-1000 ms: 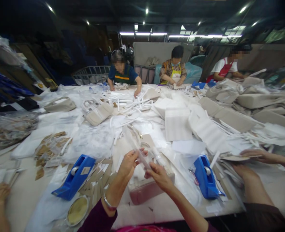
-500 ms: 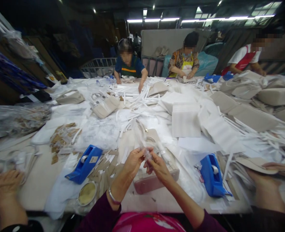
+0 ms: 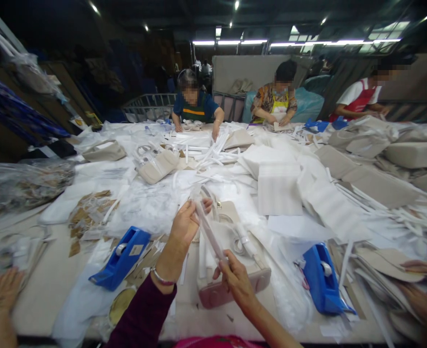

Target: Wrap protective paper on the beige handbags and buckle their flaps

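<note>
A pale handbag [image 3: 231,295] with a brown-pink base lies on the table before me. Above it, a bag strap [image 3: 210,233] that seems wrapped in clear film is stretched between my hands. My left hand [image 3: 188,222] pinches its upper end, fingers closed. Lower down, near the bag's base, my right hand [image 3: 237,280] has its thumb and fingers closed on the other end. A wrapped handle [image 3: 242,236] rests on the bag's right side, and a small gold-coloured clasp [image 3: 219,205] shows near its top.
Blue tape dispensers flank me, one left [image 3: 122,258] and one right [image 3: 322,278]. White foam sheets [image 3: 280,188] and beige bag parts [image 3: 380,179] are heaped ahead and right. Co-workers' hands rest at far left [image 3: 1,295] and far right [image 3: 423,285]; several people work opposite.
My hands, close together before, have moved apart along the strap: the left up and leftward, the right downward. The strap is now drawn out between them. The view has shifted slightly.
</note>
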Available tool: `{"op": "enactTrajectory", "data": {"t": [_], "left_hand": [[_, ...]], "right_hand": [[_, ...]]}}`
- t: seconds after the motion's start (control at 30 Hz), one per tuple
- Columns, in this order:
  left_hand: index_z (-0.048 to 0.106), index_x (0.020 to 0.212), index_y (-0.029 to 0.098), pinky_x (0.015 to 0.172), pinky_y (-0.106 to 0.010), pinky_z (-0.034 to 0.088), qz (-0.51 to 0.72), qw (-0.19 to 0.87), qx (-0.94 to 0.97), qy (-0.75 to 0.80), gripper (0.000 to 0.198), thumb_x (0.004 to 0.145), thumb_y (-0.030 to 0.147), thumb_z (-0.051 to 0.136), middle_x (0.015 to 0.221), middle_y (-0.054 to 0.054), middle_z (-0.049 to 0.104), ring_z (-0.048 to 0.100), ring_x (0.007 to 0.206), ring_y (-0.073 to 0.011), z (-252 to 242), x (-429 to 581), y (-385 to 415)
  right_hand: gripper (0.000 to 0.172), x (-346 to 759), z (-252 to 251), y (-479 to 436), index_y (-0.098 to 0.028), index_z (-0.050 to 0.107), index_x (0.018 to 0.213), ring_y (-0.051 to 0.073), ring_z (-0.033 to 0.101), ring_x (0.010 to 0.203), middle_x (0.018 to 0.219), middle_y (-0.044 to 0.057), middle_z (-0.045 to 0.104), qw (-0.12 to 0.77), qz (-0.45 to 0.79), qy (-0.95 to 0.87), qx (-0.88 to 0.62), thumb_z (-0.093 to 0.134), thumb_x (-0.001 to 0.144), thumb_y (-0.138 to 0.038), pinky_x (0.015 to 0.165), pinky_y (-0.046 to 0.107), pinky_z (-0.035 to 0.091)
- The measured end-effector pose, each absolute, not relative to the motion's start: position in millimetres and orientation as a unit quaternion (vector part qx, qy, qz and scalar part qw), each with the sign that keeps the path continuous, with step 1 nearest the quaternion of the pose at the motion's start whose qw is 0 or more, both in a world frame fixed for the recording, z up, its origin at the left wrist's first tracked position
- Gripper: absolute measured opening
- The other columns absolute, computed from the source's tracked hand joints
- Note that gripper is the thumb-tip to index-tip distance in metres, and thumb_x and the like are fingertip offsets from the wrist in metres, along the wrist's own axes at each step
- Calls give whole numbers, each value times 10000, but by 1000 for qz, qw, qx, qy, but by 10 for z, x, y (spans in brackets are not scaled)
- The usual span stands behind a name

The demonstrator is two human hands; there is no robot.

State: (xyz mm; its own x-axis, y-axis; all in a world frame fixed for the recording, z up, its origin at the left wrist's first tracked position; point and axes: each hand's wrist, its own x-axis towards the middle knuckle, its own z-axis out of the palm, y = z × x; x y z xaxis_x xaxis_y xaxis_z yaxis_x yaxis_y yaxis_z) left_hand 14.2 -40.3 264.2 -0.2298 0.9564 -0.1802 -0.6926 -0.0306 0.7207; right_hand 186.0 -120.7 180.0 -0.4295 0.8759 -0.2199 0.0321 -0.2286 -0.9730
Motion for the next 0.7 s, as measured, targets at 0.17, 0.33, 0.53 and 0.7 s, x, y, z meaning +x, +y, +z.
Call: {"op": "enactTrajectory", "data": {"t": [0.17, 0.33, 0.53, 0.7], "left_hand": [[666, 905, 67, 887, -403, 484, 553, 680, 261, 405, 349, 723, 362, 704, 965, -175, 698, 646, 955, -284, 2395, 347, -659], [662, 871, 85, 847, -401, 493, 564, 632, 250, 468, 358, 691, 389, 722, 886, -149, 716, 679, 838, -257, 2136, 437, -723], [619, 908, 117, 854, -414, 496, 665, 547, 220, 459, 352, 718, 402, 701, 840, -104, 722, 690, 816, -236, 2098, 279, -563], [616, 937, 124, 813, -396, 515, 653, 552, 237, 461, 368, 733, 423, 682, 840, -95, 717, 687, 803, -227, 2141, 420, -633]], "right_hand": [[363, 1821, 1799, -943, -203, 481, 961, 45, 331, 315, 643, -26, 627, 342, 672, -508, -416, 451, 848, -546, 327, 180, 207], [319, 1956, 1626, -773, -181, 562, 829, 111, 529, 471, 672, 11, 631, 295, 643, -527, -470, 535, 769, -494, 416, 215, 380], [334, 2206, 1588, -796, -164, 657, 861, 143, 538, 584, 742, 53, 640, 334, 550, -511, -570, 588, 740, -468, 519, 263, 436], [466, 1988, 1694, -534, -127, 605, 852, 88, 447, 396, 574, 30, 591, 250, 744, -335, -522, 462, 822, -570, 364, 203, 332]]}}
